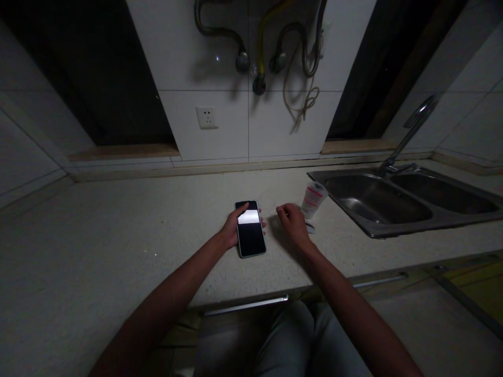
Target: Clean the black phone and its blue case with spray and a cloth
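A dark smartphone lies face up over the pale countertop, with a bright band of light across the top of its screen. My left hand grips it from the left, thumb at its upper edge and fingertips showing at its right side. My right hand rests on the counter just right of the phone, palm down, fingers curled loosely forward with nothing seen in them. A small white container with a red label stands tilted just beyond my right hand. A small flat object lies beside that hand.
A double stainless sink with a tall tap sits at the right. The tiled back wall carries a socket and hanging hoses. Dark window openings flank it. A drawer handle shows under the counter edge.
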A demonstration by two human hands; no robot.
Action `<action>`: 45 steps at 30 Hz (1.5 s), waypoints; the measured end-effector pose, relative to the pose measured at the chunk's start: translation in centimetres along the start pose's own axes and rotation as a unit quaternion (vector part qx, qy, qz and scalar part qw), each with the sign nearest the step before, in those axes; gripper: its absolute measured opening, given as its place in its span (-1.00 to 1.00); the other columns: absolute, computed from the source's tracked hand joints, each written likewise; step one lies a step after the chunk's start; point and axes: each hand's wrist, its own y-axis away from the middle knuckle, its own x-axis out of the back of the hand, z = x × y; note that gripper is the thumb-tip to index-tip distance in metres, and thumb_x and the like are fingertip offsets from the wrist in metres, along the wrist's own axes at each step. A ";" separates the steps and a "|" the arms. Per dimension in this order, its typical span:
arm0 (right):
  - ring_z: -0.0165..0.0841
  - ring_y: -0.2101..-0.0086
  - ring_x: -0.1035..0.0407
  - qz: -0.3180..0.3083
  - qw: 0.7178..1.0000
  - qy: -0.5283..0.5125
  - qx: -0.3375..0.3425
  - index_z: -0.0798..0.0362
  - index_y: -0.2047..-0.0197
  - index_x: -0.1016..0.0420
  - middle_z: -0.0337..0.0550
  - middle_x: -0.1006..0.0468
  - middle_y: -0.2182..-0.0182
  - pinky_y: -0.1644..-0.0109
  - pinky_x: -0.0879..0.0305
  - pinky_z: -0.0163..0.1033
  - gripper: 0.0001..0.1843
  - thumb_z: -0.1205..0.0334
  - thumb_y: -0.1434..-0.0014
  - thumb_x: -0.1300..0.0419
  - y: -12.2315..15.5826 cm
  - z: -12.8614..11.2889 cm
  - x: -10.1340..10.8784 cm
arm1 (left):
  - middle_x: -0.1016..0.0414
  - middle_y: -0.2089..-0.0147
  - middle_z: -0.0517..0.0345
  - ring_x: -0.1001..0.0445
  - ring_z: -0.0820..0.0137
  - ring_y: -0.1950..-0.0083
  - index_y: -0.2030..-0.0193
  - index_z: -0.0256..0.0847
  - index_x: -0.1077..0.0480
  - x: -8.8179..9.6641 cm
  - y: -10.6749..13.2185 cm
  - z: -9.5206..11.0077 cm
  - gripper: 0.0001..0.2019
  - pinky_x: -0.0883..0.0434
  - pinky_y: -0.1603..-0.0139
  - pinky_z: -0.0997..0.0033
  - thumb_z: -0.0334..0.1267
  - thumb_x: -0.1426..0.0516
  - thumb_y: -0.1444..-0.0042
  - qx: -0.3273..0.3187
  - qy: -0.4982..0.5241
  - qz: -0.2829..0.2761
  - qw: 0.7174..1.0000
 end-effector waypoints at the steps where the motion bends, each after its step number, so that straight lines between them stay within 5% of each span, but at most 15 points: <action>1: -0.27 0.35 -0.32 -0.018 0.998 -0.051 -0.027 0.02 0.39 -0.46 -0.13 -0.50 0.40 0.22 -0.25 -0.15 -0.71 -0.02 -0.19 -0.16 0.0 0.0 -0.1 | -0.59 0.34 -0.05 -0.61 0.18 0.27 0.04 -0.30 -0.46 0.0 0.0 0.0 -0.59 -0.52 0.14 0.06 0.03 -0.10 -0.22 -0.002 -0.004 0.002 1.000; 7: -0.41 0.48 -0.30 -0.174 0.903 -0.341 -0.195 0.05 0.34 -0.49 -0.16 -0.55 0.40 0.37 -0.23 -0.26 -0.64 -0.09 -0.03 -0.34 0.0 -0.8 -0.2 | -0.61 0.31 -0.06 -0.60 0.22 0.30 0.04 -0.31 -0.46 -0.1 0.2 0.1 -0.60 -0.52 0.12 0.09 0.01 -0.09 -0.22 -0.008 -0.008 -0.003 1.000; 15: -0.49 0.54 -0.24 -0.286 0.818 -0.436 -0.242 0.07 0.34 -0.52 -0.24 -0.49 0.47 0.45 -0.20 -0.35 -0.70 0.00 -0.05 -0.39 0.4 -1.8 0.2 | -0.63 0.23 -0.09 -0.61 0.27 0.27 0.07 -0.32 -0.50 0.2 -0.1 -0.1 -0.62 -0.51 0.17 0.27 -0.03 -0.09 -0.22 -0.020 -0.002 -0.024 0.999; 23: -0.43 0.49 -0.30 -0.283 0.815 -0.448 -0.235 0.02 0.35 -0.52 -0.21 -0.50 0.47 0.41 -0.27 -0.32 -0.66 -0.05 0.00 -0.42 0.6 -2.2 0.4 | -0.65 0.22 -0.07 -0.60 0.29 0.26 0.06 -0.30 -0.51 0.5 -0.5 -0.2 -0.62 -0.50 0.09 0.27 -0.03 -0.13 -0.18 -0.020 -0.015 -0.006 1.000; 29: -0.48 0.59 -0.16 -0.336 0.801 -0.442 -0.224 0.01 0.45 -0.44 -0.33 -0.32 0.60 0.44 -0.20 -0.29 -0.54 -0.24 -0.07 -0.31 1.2 -3.0 0.7 | -0.57 0.43 0.01 -0.52 0.34 0.44 0.31 -0.29 -0.46 -0.1 -0.3 -0.2 -0.81 -0.48 0.28 0.32 -0.18 -0.19 -0.10 -0.045 -0.116 0.124 0.984; 32: -0.49 0.63 -0.11 -0.362 0.791 -0.447 -0.211 0.00 0.52 -0.36 -0.36 -0.24 0.66 0.49 -0.15 -0.30 -0.47 -0.31 -0.05 -0.29 1.5 -3.2 0.8 | -0.55 0.43 0.07 -0.50 0.34 0.43 0.30 -0.26 -0.45 0.1 -0.4 -0.3 -0.82 -0.45 0.30 0.33 -0.18 -0.25 -0.04 -0.110 -0.203 0.167 0.959; 36: -0.47 0.66 -0.08 -0.393 0.779 -0.447 -0.195 -0.02 0.57 -0.30 -0.37 -0.17 0.70 0.52 -0.10 -0.30 -0.43 -0.36 -0.04 -0.25 1.5 -3.4 0.9 | -0.58 0.31 0.07 -0.51 0.32 0.32 0.26 -0.24 -0.48 1.0 -0.7 -0.2 -0.76 -0.41 0.25 0.34 -0.13 -0.29 0.01 -0.191 -0.362 0.224 0.885; 42: -0.47 0.67 -0.02 -0.399 0.766 -0.463 -0.203 -0.02 0.60 -0.31 -0.36 -0.15 0.71 0.53 -0.08 -0.30 -0.44 -0.32 -0.08 -0.24 1.4 -3.1 0.8 | -0.58 0.14 -0.05 -0.53 0.24 0.13 0.14 -0.23 -0.43 2.2 -1.2 0.3 -0.64 -0.39 0.12 0.32 -0.07 -0.31 0.00 -0.232 -0.519 0.291 0.770; 45: -0.47 0.65 -0.05 -0.391 0.761 -0.464 -0.228 0.00 0.56 -0.36 -0.34 -0.18 0.69 0.51 -0.09 -0.30 -0.47 -0.25 -0.18 -0.19 1.4 -3.0 0.7 | -0.57 0.08 -0.09 -0.52 0.21 0.07 0.08 -0.23 -0.40 2.4 -1.4 0.4 -0.61 -0.38 0.08 0.30 -0.09 -0.32 0.00 -0.224 -0.552 0.303 0.744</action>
